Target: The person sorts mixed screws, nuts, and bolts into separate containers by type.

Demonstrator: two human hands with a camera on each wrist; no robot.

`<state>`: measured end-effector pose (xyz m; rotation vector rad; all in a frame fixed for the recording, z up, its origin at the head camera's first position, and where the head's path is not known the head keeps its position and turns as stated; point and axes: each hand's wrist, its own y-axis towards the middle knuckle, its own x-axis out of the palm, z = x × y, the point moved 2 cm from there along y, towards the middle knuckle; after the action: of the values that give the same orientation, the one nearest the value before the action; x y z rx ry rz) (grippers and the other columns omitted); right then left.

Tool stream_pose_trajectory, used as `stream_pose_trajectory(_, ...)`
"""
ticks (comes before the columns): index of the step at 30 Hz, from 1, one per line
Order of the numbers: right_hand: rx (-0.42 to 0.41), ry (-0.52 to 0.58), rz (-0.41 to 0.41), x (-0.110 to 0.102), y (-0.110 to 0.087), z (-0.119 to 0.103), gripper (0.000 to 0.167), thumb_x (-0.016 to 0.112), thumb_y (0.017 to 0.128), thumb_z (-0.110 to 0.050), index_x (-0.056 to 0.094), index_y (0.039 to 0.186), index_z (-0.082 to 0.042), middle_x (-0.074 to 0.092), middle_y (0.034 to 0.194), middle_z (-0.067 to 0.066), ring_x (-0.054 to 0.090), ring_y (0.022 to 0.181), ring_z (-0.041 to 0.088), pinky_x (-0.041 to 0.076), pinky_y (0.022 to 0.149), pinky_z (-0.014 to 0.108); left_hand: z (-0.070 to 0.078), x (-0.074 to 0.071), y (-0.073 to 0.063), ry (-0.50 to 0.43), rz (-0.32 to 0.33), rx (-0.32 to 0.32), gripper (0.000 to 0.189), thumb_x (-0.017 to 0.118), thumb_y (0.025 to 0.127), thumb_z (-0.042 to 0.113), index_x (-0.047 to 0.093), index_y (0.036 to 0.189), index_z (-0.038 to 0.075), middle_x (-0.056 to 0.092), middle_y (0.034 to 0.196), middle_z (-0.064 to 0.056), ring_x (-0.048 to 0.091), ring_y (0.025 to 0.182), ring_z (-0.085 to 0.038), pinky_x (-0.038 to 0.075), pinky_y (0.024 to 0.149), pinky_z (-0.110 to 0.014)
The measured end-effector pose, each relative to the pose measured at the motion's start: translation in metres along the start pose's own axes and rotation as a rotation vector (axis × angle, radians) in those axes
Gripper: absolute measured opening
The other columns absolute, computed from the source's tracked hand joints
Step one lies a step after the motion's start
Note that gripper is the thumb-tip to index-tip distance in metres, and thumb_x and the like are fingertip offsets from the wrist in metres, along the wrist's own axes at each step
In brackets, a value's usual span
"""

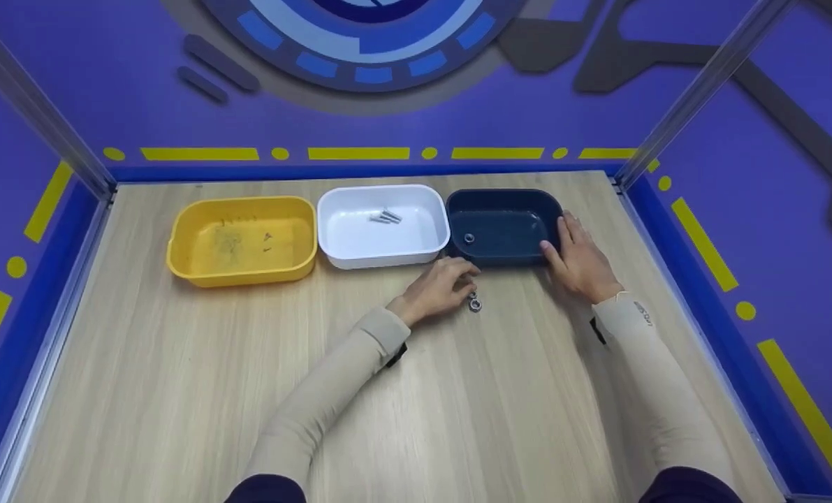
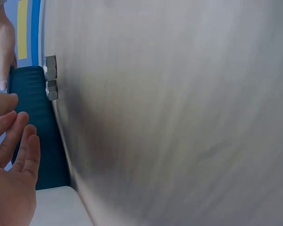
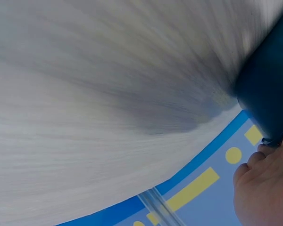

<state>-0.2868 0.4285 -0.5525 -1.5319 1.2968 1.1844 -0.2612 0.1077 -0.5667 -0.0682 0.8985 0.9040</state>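
Two hex nuts, a nearer nut (image 1: 475, 305) and one partly hidden beside it, lie on the table in front of the dark blue bin (image 1: 506, 260). My left hand (image 1: 438, 288) hovers just left of them, fingers bent loosely. In the left wrist view the nuts (image 2: 51, 77) stand apart from the left fingers (image 2: 30, 153), and nothing shows between fingers and thumb. One more nut (image 1: 469, 238) sits inside the dark bin, at its left. My right hand (image 1: 583, 264) grips that bin's right front corner, thumb over the rim and fingers along the outer side.
Left of the dark bin stands a white bin (image 1: 381, 262) with several metal pins or bolts (image 1: 386, 217). Further left is a yellow bin (image 1: 248, 278) holding a few small screws (image 1: 267, 241). Purple walls enclose the wooden table (image 1: 213, 391) at the back and sides.
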Motion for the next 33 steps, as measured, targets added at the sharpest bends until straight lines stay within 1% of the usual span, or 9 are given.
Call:
stream_pose_trajectory(3, -0.001, -0.001, 0.002, 0.001, 0.0, 0.0, 0.089, 0.029, 0.112, -0.061, 0.012, 0.168, 0.006, 0.007, 0.179, 0.025, 0.01, 0.165, 0.046, 0.012, 0.134, 0.061, -0.003, 0.002, -0.002, 0.016, -0.028, -0.013, 0.025, 0.073, 0.1, 0.011, 0.075, 0.123, 0.0, 0.076, 0.118, -0.012, 0.07, 0.111, -0.028, 0.055, 0.103, -0.04)
stream_pose_trajectory(5, -0.001, 0.0, 0.004, 0.001, 0.0, 0.0, 0.089, 0.029, 0.112, -0.061, 0.012, 0.168, 0.006, 0.007, 0.179, 0.025, 0.01, 0.165, 0.046, 0.012, 0.134, 0.061, -0.004, 0.004, -0.003, 0.042, -0.051, -0.019, 0.026, 0.073, 0.1, 0.013, 0.076, 0.123, 0.002, 0.076, 0.118, -0.011, 0.069, 0.112, -0.028, 0.055, 0.103, -0.04)
stream_pose_trajectory(11, 0.001, 0.001, -0.003, 0.002, 0.0, 0.001, 0.09, 0.03, 0.112, -0.061, 0.013, 0.168, 0.006, 0.007, 0.178, 0.025, 0.009, 0.165, 0.046, 0.012, 0.135, 0.06, -0.006, 0.007, -0.006, 0.112, -0.127, -0.031, 0.03, 0.071, 0.101, 0.017, 0.076, 0.129, 0.007, 0.074, 0.121, -0.009, 0.067, 0.113, -0.028, 0.055, 0.103, -0.04)
stream_pose_trajectory(16, 0.001, 0.004, -0.007, 0.002, 0.0, 0.001, 0.09, 0.028, 0.112, -0.062, 0.011, 0.168, 0.006, 0.005, 0.179, 0.025, 0.008, 0.166, 0.045, 0.011, 0.134, 0.061, -0.008, 0.009, -0.007, 0.139, -0.162, -0.039, 0.033, 0.068, 0.1, 0.011, 0.076, 0.132, 0.01, 0.072, 0.123, -0.007, 0.066, 0.115, -0.027, 0.054, 0.103, -0.04)
stream_pose_trajectory(19, -0.004, 0.002, -0.005, 0.001, 0.0, 0.0, 0.089, 0.028, 0.113, -0.061, 0.011, 0.168, 0.007, 0.005, 0.178, 0.025, 0.007, 0.166, 0.045, 0.012, 0.134, 0.062, -0.01, 0.01, -0.007, 0.138, -0.181, -0.046, 0.035, 0.067, 0.098, 0.009, 0.076, 0.133, 0.012, 0.07, 0.126, -0.007, 0.065, 0.119, -0.027, 0.052, 0.106, -0.042)
stream_pose_trajectory(23, 0.002, -0.01, -0.011, 0.002, 0.001, 0.0, 0.09, 0.028, 0.112, -0.062, 0.011, 0.168, 0.006, 0.004, 0.179, 0.024, 0.006, 0.166, 0.043, 0.012, 0.134, 0.06, -0.012, 0.012, -0.006, 0.13, -0.193, -0.048, 0.034, 0.069, 0.099, 0.011, 0.077, 0.132, 0.013, 0.069, 0.127, -0.007, 0.064, 0.122, -0.027, 0.051, 0.108, -0.045)
stream_pose_trajectory(26, 0.011, -0.008, -0.012, 0.002, 0.001, 0.0, 0.09, 0.027, 0.112, -0.063, 0.01, 0.169, 0.005, 0.004, 0.18, 0.022, 0.005, 0.167, 0.042, 0.012, 0.135, 0.059, -0.013, 0.012, -0.006, 0.123, -0.2, -0.05, 0.033, 0.069, 0.1, 0.013, 0.077, 0.132, 0.014, 0.069, 0.128, -0.007, 0.063, 0.123, -0.027, 0.05, 0.108, -0.046)
stream_pose_trajectory(33, 0.002, 0.001, 0.0, 0.002, 0.001, 0.001, 0.089, 0.027, 0.113, -0.062, 0.011, 0.168, 0.007, 0.005, 0.179, 0.024, 0.006, 0.166, 0.043, 0.012, 0.135, 0.059, -0.016, 0.012, -0.004, 0.09, -0.22, -0.053, 0.029, 0.07, 0.103, 0.017, 0.078, 0.131, 0.015, 0.068, 0.129, -0.008, 0.062, 0.125, -0.028, 0.048, 0.109, -0.048)
